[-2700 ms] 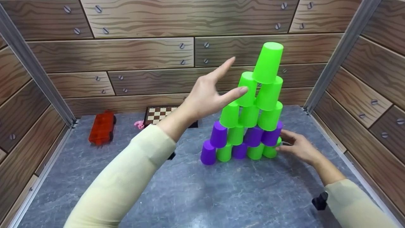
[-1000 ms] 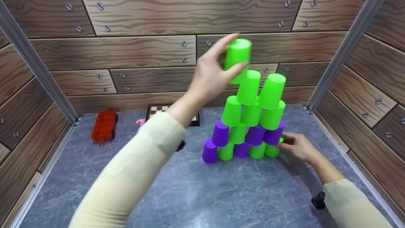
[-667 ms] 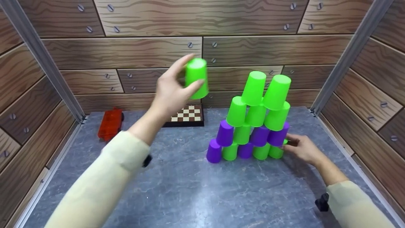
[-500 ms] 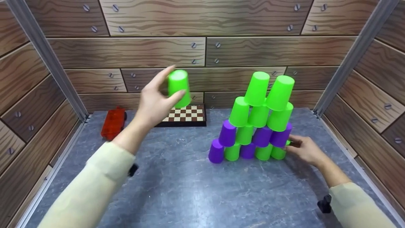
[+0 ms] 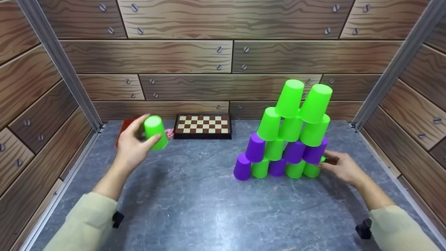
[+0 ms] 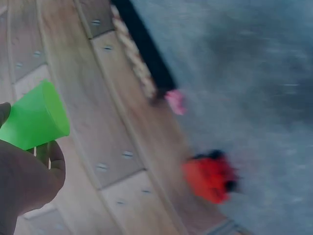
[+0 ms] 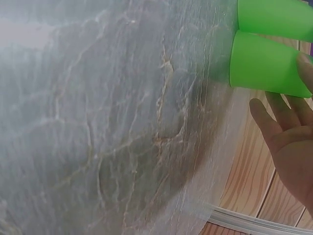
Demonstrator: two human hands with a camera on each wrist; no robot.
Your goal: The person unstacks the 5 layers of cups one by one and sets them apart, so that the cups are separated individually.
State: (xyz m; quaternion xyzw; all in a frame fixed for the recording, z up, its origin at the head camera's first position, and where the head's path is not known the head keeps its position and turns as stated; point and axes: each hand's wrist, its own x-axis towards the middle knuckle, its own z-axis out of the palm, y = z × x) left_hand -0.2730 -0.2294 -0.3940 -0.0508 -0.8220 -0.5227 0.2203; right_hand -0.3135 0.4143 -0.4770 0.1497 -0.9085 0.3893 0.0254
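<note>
In the head view my left hand (image 5: 134, 143) grips an upside-down green cup (image 5: 156, 132) between thumb and fingers, held up at the left, well apart from the stack. The left wrist view shows this green cup (image 6: 36, 117) with its open mouth facing right. At the right stands a pyramid of upturned purple and green cups (image 5: 294, 129), two green ones making its top row. Low on the pyramid's right side, my right hand (image 5: 343, 169) holds the end green cup (image 5: 311, 170) of the bottom row, its thumb on the near side and fingers behind, as the right wrist view shows.
A checkered game board (image 5: 202, 124) lies against the back wall (image 5: 181, 55), with a small pink object (image 5: 169, 133) at its left. A red toy vehicle (image 6: 210, 177) is largely hidden behind my left hand in the head view. Wood-patterned walls enclose the grey tabletop (image 5: 195, 195).
My left hand has taken the single top green cup off the pyramid and carried it left and down. My right hand stays at the bottom-row cup.
</note>
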